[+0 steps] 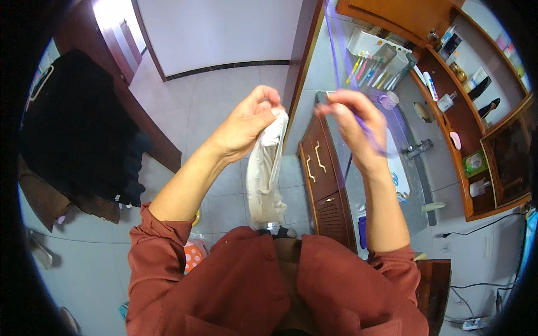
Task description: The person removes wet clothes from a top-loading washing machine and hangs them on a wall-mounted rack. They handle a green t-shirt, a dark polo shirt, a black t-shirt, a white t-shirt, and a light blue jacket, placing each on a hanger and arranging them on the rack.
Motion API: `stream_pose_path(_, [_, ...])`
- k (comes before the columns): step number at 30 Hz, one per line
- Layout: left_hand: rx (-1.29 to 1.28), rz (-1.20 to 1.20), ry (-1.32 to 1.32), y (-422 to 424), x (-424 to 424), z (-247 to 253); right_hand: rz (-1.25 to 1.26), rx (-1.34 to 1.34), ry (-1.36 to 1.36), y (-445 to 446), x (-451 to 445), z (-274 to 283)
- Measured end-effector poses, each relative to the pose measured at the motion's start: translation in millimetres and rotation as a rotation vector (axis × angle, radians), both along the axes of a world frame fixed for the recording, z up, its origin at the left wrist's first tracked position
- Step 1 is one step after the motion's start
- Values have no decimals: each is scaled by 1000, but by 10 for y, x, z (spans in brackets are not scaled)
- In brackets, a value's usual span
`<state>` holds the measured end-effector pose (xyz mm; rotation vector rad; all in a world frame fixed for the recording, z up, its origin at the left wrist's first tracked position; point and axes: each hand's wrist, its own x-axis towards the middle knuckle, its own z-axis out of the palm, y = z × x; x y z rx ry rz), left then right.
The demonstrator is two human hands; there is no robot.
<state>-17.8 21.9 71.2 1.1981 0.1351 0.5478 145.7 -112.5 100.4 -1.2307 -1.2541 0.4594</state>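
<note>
My left hand (pixel 248 122) pinches the top of a thin whitish cloth item (pixel 265 180), possibly a sock, which hangs down before my body. To its right, my right hand (pixel 359 126) is raised with fingers curled, thumb and forefinger near each other and blurred; whether something thin lies between them cannot be told. It does not touch the cloth. Purple streaks cross the view over this hand, their source unclear.
A grey counter with a white basin and a metal faucet (pixel 419 148) stands at right above a wooden cabinet (pixel 321 168). Toothbrushes (pixel 362 70) hang on a wall holder beside open wooden shelves (pixel 456 105). Dark clothes (pixel 75 126) hang at left by a door.
</note>
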Motion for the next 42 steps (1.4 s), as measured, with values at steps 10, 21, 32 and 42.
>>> stream_pose_path(10, [453,647,-230,21,-188,231,91,-37,-220,740,-321,435])
stream_pose_path(21, [966,976,409,42,-275,-235,57,3,89,674,-153,791])
stream_pose_path(32, [60,-34,559,237,243,-677,135,-59,36,294,-59,711])
stream_pose_path(42, [619,361,647,721,-149,-780,-240,20,64,-271,201,411])
